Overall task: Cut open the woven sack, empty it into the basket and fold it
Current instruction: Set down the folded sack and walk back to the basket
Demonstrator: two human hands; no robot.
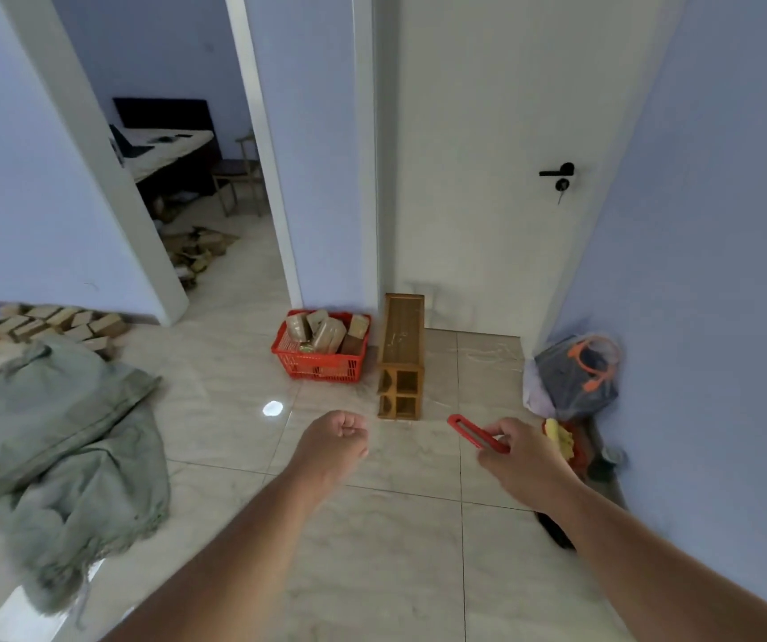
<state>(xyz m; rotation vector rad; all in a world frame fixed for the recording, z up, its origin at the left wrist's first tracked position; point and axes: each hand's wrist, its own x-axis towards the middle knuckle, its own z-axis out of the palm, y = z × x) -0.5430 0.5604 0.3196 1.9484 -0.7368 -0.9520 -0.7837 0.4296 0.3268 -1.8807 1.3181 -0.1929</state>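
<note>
Tiled floor [386, 572], sack [66, 447] flat, left hand [337, 440] fisted, right hand [523, 451] gripping red cutter [476, 433]

The sack [66, 461] lies on the floor [372, 549] at left, packets [48, 324] behind it. The basket [321, 359] stands against the wall, just left of a wooden rack [402, 359].

Grey-green woven sack [64, 449]; red mesh basket [321, 352]; red cutter [476, 433]; pale marbled floor tiles [372, 549]; lilac walls [720, 201].
</note>
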